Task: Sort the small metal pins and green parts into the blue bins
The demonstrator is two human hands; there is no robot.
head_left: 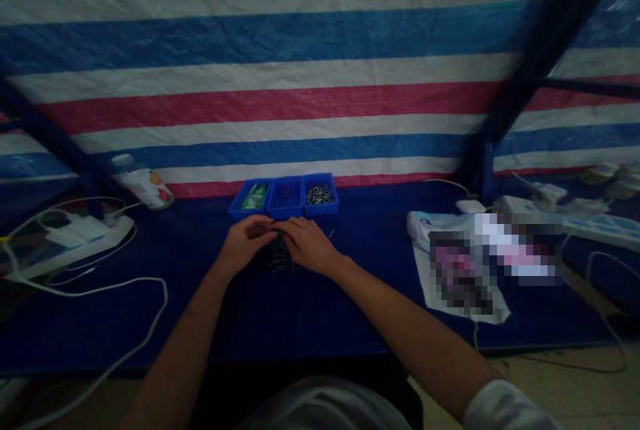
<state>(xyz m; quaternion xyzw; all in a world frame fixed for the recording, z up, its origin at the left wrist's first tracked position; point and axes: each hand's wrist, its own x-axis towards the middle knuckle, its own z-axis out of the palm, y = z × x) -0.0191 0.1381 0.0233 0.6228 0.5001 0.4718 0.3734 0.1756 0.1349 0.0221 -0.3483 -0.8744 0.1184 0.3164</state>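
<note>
Metal pins lie half-hidden by left hand and right hand; whether their grip holds anything, I cannot tell.

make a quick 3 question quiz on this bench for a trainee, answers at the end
1. Of the three blue bins, which holds the most small metal pieces: (a) left, (b) middle or (c) right?
2. True or false: the left hand and the right hand are close together in front of the bins.
3. Fill the gap: the bottle is to the ____ of the bins.

Key: 1. c; 2. true; 3. left.
</note>
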